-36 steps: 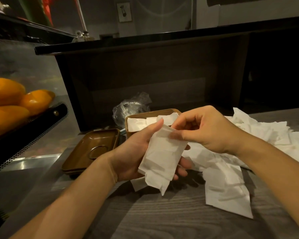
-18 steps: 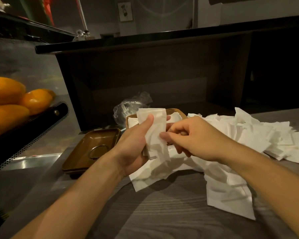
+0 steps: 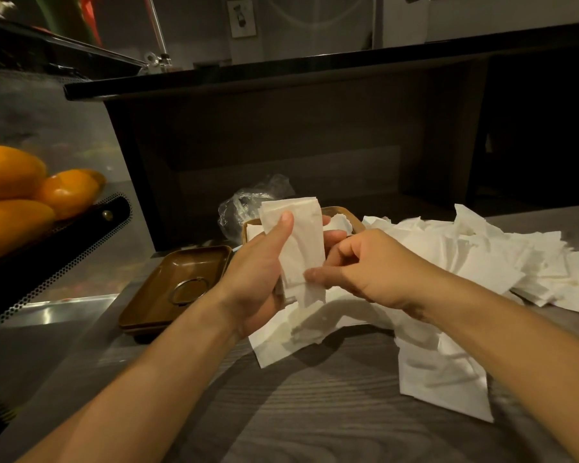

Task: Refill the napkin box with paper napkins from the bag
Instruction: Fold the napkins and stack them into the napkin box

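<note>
My left hand (image 3: 258, 279) holds a folded white napkin (image 3: 298, 242) upright, thumb pressed on its front. My right hand (image 3: 365, 265) pinches the napkin's lower right edge between thumb and fingers. Behind my hands stands the brown napkin box (image 3: 350, 215), mostly hidden, with white napkins showing inside it. A crumpled clear plastic bag (image 3: 248, 202) lies behind the box. Several loose napkins (image 3: 482, 255) are heaped on the grey wooden table (image 3: 315, 412) to the right, and more lie under my hands.
The brown lid (image 3: 178, 282) with a metal ring lies open side up left of the box. Orange fruit (image 3: 17, 192) sits in a black perforated tray (image 3: 64, 255) at far left. A dark counter (image 3: 315, 128) rises behind the table.
I have folded the napkin narrower and raised it upright in front of the box. My right hand has dropped from the napkin's top to its lower edge.
</note>
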Available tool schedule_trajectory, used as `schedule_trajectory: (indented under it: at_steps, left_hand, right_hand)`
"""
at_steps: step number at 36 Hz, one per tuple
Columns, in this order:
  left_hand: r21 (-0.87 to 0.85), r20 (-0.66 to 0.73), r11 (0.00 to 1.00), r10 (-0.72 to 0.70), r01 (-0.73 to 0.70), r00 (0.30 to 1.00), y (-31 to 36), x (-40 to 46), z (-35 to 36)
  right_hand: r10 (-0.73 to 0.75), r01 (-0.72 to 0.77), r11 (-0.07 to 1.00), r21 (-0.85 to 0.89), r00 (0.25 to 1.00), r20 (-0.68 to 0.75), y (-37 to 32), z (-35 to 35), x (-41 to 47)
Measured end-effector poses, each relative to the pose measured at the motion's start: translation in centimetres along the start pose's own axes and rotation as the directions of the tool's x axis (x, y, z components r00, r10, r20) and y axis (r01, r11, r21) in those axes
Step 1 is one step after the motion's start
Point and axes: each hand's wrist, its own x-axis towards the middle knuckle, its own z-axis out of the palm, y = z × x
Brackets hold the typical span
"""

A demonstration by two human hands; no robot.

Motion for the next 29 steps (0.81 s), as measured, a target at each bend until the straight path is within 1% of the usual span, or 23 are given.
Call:
schedule_trajectory:
  at_steps: [3,4,5,7,9,10,11,13,15,17,18,20,21,23,25,27,29]
  left_hand:
    - [0.037,-0.019,0.999,0.011,-0.01,1.0,0.0,-0.1,0.0]
    - [0.047,-0.006,0.999,0.014,-0.013,1.0,0.0,-0.1,-0.1]
    - [0.06,0.014,0.998,0.006,-0.007,1.0,0.1,0.0,-0.1]
    - [0.094,0.102,0.995,-0.022,0.013,0.995,0.1,-0.2,-0.1]
    - [0.201,0.214,0.98,-0.047,0.003,0.976,0.1,-0.3,-0.2]
    - [0.258,0.26,0.966,-0.06,-0.01,0.964,0.1,-0.3,-0.2]
    - [0.308,0.299,0.951,-0.068,-0.028,0.952,0.1,-0.4,-0.1]
    - [0.382,0.347,0.922,-0.074,-0.069,0.935,-0.1,-0.4,-0.1]
    - [0.439,0.322,0.89,-0.027,-0.123,0.946,-0.2,-0.2,-0.3]
    - [0.482,0.197,0.86,0.081,-0.168,0.977,-0.2,0.1,-0.8]
    - [0.487,0.132,0.852,0.144,-0.191,0.981,-0.2,0.2,-1.0]
    - [0.452,0.047,0.861,0.238,-0.234,0.97,-0.1,0.4,-1.3]
    - [0.432,0.034,0.864,0.27,-0.258,0.962,0.0,0.4,-1.4]
    - [0.408,0.048,0.86,0.315,-0.306,0.948,0.0,0.3,-1.4]
    - [0.391,0.057,0.858,0.34,-0.334,0.939,-0.1,0.3,-1.4]
    - [0.385,0.048,0.862,0.338,-0.329,0.94,-0.2,0.5,-1.3]
    - [0.439,0.067,0.846,0.306,-0.303,0.95,-0.5,0.6,-1.4]
  right_hand:
    - [0.019,-0.024,0.976,-0.216,1.0,-0.025,-0.1,-0.8,-0.2]
    - [0.027,-0.035,0.966,-0.256,0.999,-0.035,-0.2,-1.4,-0.3]
    - [0.017,-0.032,0.968,-0.248,0.998,-0.063,-0.3,-2.0,-0.4]
    - [-0.035,0.02,0.994,-0.111,0.991,-0.13,-0.3,-3.0,-0.5]
    - [-0.104,0.107,0.994,0.017,0.989,-0.107,-0.3,-3.3,-0.5]
    - [-0.145,0.148,0.989,0.029,0.987,-0.064,-0.3,-3.1,-0.6]
    - [-0.188,0.188,0.982,0.005,0.982,-0.017,-0.2,-2.7,-0.6]
    - [-0.246,0.249,0.964,-0.096,0.968,0.04,0.3,-2.1,-0.3]
    - [-0.27,0.267,0.953,-0.144,0.963,0.002,0.6,-2.2,-0.1]
    - [-0.263,0.254,0.961,-0.112,0.962,-0.075,1.0,-3.0,0.1]
    - [-0.247,0.24,0.968,-0.08,0.964,-0.102,1.2,-3.5,0.2]
    - [-0.203,0.203,0.979,-0.017,0.975,-0.085,1.7,-4.4,0.3]
    - [-0.19,0.19,0.982,-0.014,0.98,-0.053,1.9,-4.5,0.3]
    - [-0.192,0.192,0.98,-0.06,0.981,-0.006,2.2,-4.5,0.3]
    - [-0.218,0.216,0.972,-0.088,0.976,-0.016,2.3,-4.3,0.3]
    - [-0.241,0.238,0.968,-0.076,0.97,-0.041,2.5,-4.3,0.4]
    - [-0.223,0.221,0.969,-0.107,0.975,0.001,2.7,-4.1,0.6]
